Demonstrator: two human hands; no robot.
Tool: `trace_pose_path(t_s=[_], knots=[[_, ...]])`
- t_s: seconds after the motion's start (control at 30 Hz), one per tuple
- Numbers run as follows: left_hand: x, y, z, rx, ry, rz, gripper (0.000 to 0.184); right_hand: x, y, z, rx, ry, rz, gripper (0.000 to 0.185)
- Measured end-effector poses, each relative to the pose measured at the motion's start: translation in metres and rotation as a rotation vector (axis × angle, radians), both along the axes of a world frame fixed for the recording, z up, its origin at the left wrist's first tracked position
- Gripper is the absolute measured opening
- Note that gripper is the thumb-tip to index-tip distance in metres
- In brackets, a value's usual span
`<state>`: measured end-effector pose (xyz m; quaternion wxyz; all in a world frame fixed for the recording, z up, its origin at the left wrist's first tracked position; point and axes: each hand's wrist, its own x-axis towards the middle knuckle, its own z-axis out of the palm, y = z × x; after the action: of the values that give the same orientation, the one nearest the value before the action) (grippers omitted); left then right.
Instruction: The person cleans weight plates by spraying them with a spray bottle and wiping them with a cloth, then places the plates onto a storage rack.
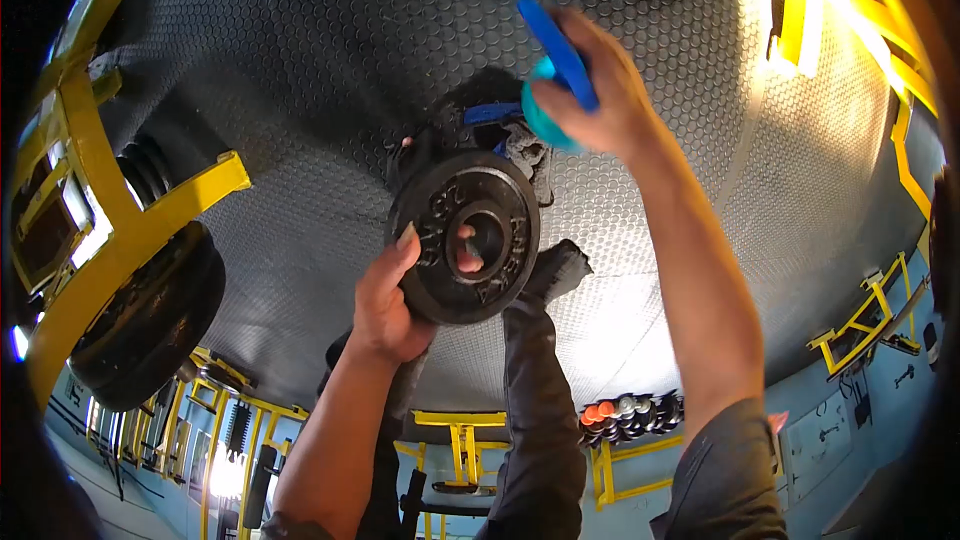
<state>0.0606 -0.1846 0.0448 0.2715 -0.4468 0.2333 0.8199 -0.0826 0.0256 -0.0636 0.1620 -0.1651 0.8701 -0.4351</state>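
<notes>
A round black weight plate (423,275) with raised lettering and a centre hole is held up near the middle of the view. My left hand (388,305) grips its lower left edge, thumb on the front face; fingertips show through the hole. Up and to the right, my right hand (600,90) is closed round a blue brush-like tool (555,48). A teal round object (545,115) shows just beneath that hand; whether it is part of the tool I cannot tell. Behind the plate lie a grey cloth (524,150) and a blue item (490,114) on the floor.
Dark studded matting (350,30) covers the floor. A yellow rack (105,165) with large black plates (150,320) stands at left. My legs and a shoe (560,270) are below the plate. Dumbbells (630,418) and more yellow frames (462,420) line the far side.
</notes>
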Motion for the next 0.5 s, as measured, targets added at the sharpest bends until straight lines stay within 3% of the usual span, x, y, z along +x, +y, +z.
trace_pose_path(t_s=[0.13,0.17,0.23,0.27,0.37,0.5], knots=[[0.009,0.001,-0.006,0.013,0.028,-0.065,0.048,0.079,0.03,0.081,-0.172,-0.242,0.091,0.065],[0.013,0.0,-0.008,0.021,0.045,-0.104,0.053,0.085,0.024,0.107,-0.244,-0.395,0.019,0.053],[0.019,0.001,-0.011,0.013,0.094,-0.142,0.053,0.109,0.023,0.132,-0.308,-0.497,0.065,0.054],[0.022,0.002,-0.013,0.001,0.14,-0.176,0.053,0.126,0.026,0.136,-0.178,-0.629,0.169,0.056],[0.021,0.01,-0.007,0.053,0.121,-0.133,0.047,0.152,0.026,0.148,-0.119,-0.719,0.248,0.057],[0.026,0.015,-0.01,0.081,0.166,-0.116,0.043,0.176,0.038,0.15,0.08,-0.622,0.352,0.053]])
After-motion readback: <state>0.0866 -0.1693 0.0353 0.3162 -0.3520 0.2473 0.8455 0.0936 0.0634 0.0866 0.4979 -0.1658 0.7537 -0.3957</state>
